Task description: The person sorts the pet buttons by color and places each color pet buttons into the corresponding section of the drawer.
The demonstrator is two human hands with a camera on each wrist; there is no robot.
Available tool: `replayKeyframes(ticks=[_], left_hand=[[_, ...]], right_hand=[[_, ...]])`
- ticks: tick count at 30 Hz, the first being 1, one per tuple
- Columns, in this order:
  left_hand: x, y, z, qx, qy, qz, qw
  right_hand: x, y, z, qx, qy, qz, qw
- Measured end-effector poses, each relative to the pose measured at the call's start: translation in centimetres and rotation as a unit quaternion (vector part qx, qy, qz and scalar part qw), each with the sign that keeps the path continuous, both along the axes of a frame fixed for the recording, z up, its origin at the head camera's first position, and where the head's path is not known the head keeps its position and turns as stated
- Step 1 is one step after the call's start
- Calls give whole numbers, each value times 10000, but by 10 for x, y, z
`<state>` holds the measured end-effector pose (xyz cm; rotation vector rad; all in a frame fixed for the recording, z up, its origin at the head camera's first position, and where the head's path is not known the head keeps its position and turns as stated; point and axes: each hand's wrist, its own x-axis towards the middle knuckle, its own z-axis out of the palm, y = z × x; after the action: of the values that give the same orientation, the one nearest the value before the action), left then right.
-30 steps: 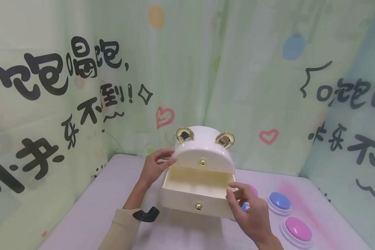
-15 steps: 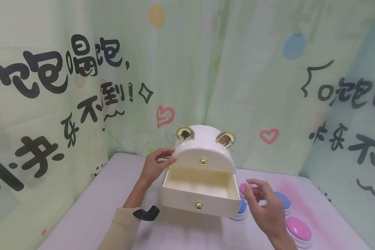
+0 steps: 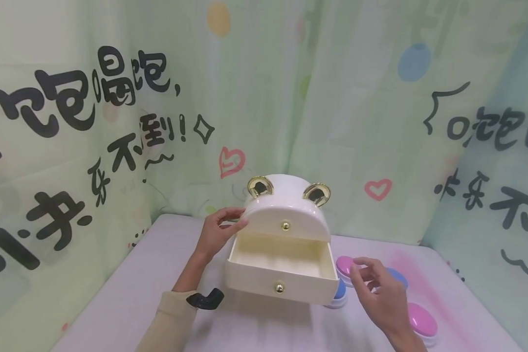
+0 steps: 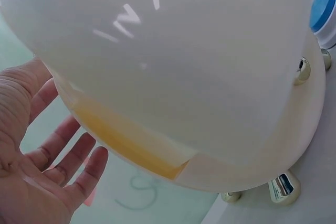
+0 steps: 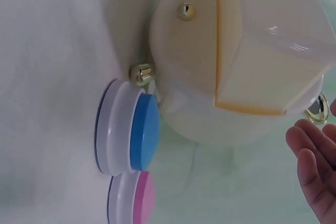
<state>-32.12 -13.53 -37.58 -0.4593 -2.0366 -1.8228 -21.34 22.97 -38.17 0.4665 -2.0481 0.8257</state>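
A cream storage box (image 3: 286, 212) with a rounded top and gold-rimmed ears stands mid-table in the head view. Its lower drawer (image 3: 255, 276) is pulled out and looks bare inside; the upper drawer, with a gold knob (image 3: 285, 226), is closed. My left hand (image 3: 217, 232) rests on the box's left side, thumb toward the front. In the left wrist view the left fingers (image 4: 58, 142) are extended along its edge. My right hand (image 3: 380, 296) hovers right of the drawer, apart from it, fingers loosely bent and holding nothing; part of the hand (image 5: 317, 169) shows in the right wrist view.
Right of the box, a pink push button (image 3: 344, 264) and a blue push button (image 3: 339, 292) sit on white bases. Another blue button (image 3: 399, 277) and a pink one (image 3: 424, 320) are partly behind my right hand. Printed curtains (image 3: 264, 98) surround the table (image 3: 136, 293).
My right hand has left the drawer's right edge and moved rightward, uncovering the nearer pink and blue buttons. The left hand and the box stay in place.
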Motion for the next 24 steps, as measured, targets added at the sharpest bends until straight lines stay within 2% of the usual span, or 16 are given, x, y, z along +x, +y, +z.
replayKeyframes(ticks=[11, 16, 24], left_hand=[[1, 1, 1, 30, 28, -35, 10000], [1, 2, 2, -24, 22, -66, 10000], [1, 0, 2, -16, 61, -43, 10000]], right_hand=[[-10, 6, -18, 576, -1072, -314, 9921], [-14, 5, -27, 835, -1178, -200, 9893], [-17, 6, -32, 1216, -1447, -148, 9819]])
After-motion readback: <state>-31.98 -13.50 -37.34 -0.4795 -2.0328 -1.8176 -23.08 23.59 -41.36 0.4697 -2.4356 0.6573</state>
